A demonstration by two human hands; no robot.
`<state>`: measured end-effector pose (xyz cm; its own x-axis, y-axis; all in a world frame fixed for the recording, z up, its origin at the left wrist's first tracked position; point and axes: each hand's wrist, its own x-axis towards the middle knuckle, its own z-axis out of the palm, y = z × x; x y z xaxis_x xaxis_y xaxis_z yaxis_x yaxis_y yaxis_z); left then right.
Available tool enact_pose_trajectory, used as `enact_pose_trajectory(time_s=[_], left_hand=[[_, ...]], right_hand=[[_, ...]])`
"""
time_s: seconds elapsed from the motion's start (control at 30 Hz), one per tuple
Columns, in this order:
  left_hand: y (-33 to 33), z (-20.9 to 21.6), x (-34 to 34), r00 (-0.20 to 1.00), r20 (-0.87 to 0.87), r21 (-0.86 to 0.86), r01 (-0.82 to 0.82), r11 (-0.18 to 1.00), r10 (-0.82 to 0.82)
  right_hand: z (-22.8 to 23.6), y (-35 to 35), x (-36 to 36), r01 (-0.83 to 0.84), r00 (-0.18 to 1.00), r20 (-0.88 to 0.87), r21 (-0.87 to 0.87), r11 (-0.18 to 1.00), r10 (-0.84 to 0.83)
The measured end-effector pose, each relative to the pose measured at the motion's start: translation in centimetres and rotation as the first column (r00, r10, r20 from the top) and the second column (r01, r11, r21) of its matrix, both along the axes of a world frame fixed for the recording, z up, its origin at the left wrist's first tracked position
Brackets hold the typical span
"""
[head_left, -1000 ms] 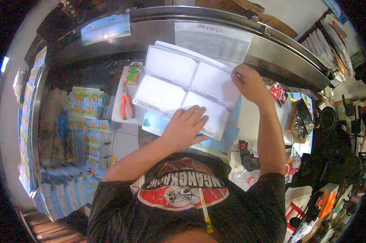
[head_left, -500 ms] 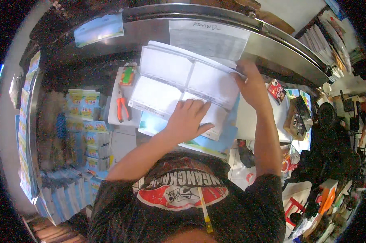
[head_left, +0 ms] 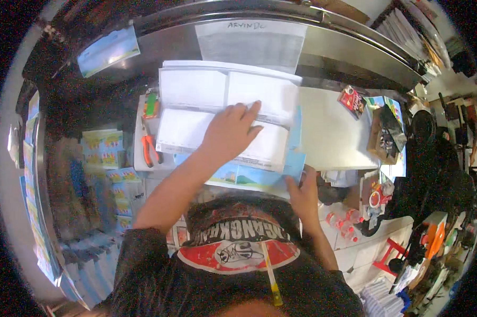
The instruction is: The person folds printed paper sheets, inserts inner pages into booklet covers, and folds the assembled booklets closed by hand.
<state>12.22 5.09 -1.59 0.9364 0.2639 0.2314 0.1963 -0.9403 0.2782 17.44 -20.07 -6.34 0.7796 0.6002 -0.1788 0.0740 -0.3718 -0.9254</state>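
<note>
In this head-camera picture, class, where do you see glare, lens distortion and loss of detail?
Head view: the white sheets under the left hand are washed out, their print unreadable; the metal counter edge bows toward the rim from the fisheye lens; the corners are black; the left side near the stacked blue packets is dim and grainy; the right hand at the blue sheet's edge stays fairly sharp.

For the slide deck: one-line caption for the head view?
Left hand flat on white sheets, right hand gripping the blue printed sheet beneath.
</note>
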Motion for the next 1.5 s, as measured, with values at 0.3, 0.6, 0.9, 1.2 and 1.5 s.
enact_pose_trajectory(time_s=[0.3,0.6,0.9,1.2,1.5], left_hand=[[1.2,-0.6,0.3,0.998,0.040,0.136,0.040,0.990,-0.046],[1.2,-1.9,-0.5,0.992,0.127,0.154,-0.033,0.987,0.013],[1.3,-2.5,-0.8,0.949,0.315,0.158,-0.030,0.987,-0.022],[1.1,4.4,-2.7,0.930,0.366,0.241,-0.070,0.968,-0.024],[-0.1,16.3,-9.8,0.839,0.531,0.342,-0.342,0.875,0.120]], right_hand=[[2.2,2.6,2.7,0.209,0.830,0.557,-0.271,0.940,-0.024],[5.3,6.4,4.1,0.017,0.888,0.460,-0.097,0.995,0.030],[5.1,9.4,7.6,-0.050,0.932,0.360,-0.013,0.999,0.052],[8.8,11.9,6.2,0.048,0.984,-0.173,0.501,0.864,0.046],[17.6,13.6,1.9,-0.261,0.942,0.012,0.653,0.711,0.335]])
